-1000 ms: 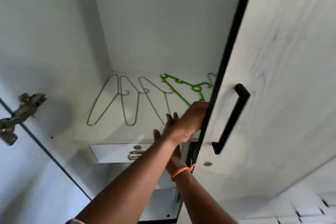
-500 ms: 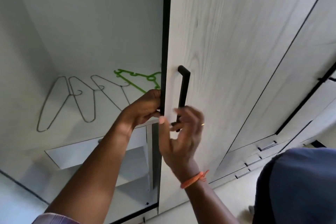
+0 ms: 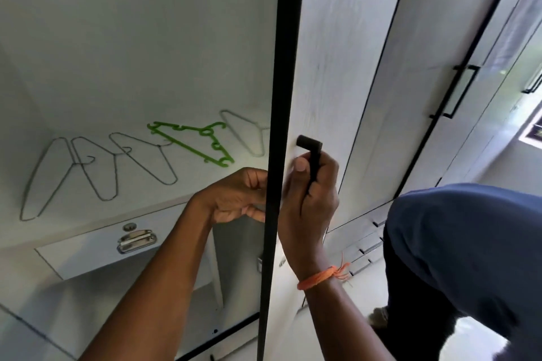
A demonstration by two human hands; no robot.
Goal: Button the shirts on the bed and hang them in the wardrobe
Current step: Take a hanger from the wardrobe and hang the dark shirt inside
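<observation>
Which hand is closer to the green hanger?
Left. The left hand is just below the green hanger inside the wardrobe; the right hand grips the black door handle outside.

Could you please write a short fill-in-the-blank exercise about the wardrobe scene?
1. The right hand grips the black door ____.
2. The one plastic hanger among the wire hangers is ____.
3. The left hand holds the door's ____.

Missing words: handle; green; edge.

Hangers [image 3: 187, 142] lie on the wardrobe shelf [image 3: 88, 223], left of the door [image 3: 328, 67]; a drawer [image 3: 96, 252] seemingly beneath.
</observation>
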